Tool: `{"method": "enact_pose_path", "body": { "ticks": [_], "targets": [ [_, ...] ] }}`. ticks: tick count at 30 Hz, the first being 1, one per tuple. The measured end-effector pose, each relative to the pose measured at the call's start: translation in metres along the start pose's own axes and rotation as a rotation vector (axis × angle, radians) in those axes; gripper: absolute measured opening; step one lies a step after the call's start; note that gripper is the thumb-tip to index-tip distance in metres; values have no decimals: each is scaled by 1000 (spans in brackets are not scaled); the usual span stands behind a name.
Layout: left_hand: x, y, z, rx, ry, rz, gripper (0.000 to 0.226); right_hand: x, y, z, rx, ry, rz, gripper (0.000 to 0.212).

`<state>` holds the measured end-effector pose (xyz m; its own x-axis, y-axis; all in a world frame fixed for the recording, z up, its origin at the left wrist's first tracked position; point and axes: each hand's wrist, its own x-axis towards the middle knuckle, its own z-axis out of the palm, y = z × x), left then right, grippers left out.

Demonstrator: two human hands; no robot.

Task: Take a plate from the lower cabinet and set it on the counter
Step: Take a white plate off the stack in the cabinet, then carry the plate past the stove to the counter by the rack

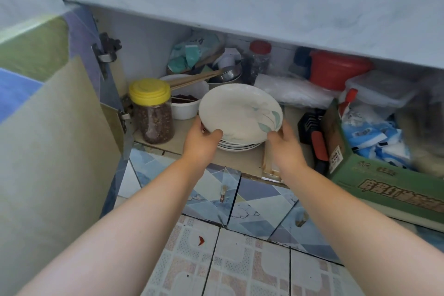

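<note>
A white plate with a pale green leaf pattern (237, 110) is tilted up off a short stack of plates (240, 146) on the lower cabinet's shelf (240, 161). My left hand (200, 140) grips the plate's left rim, thumb on top. At the right rim my right hand (283, 138) holds it the same way. The pale blue marbled counter (240, 2) runs overhead, its front edge above the open cabinet.
The cabinet door (48, 151) stands open at the left. A yellow-lidded jar (152, 113) and a white bowl (185, 103) sit left of the plates. A black and red tool (314, 137) and a green carton (374, 175) crowd the right side. Jars, bags and a red tub fill the back.
</note>
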<state>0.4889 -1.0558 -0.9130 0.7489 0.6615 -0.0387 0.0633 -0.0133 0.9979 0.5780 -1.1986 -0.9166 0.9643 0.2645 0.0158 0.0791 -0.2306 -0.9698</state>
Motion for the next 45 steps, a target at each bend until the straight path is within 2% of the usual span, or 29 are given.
{"method": "enact_pose_path", "body": {
  "ticks": [6,11,19,24,29,36,45],
  "targets": [
    [-25,22,-5,-46,-20,-43,58,-21,-19,-12,97,-52,90,41],
    [-67,51,-21,-8,-44,-182,56,-70,-43,-25,185,-27,249,54],
    [-143,111,-49,144,-101,-311,53,-160,-98,-53,136,24,413,55],
    [-182,165,-65,112,-161,-384,57,-209,-151,-72,147,77,462,55],
    [-223,229,-83,82,-246,-356,60,-260,-211,-95,209,136,478,55],
    [-268,336,-96,53,-371,-290,61,-314,-321,-143,172,234,400,52],
    [-326,468,-48,6,-584,-159,54,-368,-428,-243,193,458,323,49]
  ]
}}
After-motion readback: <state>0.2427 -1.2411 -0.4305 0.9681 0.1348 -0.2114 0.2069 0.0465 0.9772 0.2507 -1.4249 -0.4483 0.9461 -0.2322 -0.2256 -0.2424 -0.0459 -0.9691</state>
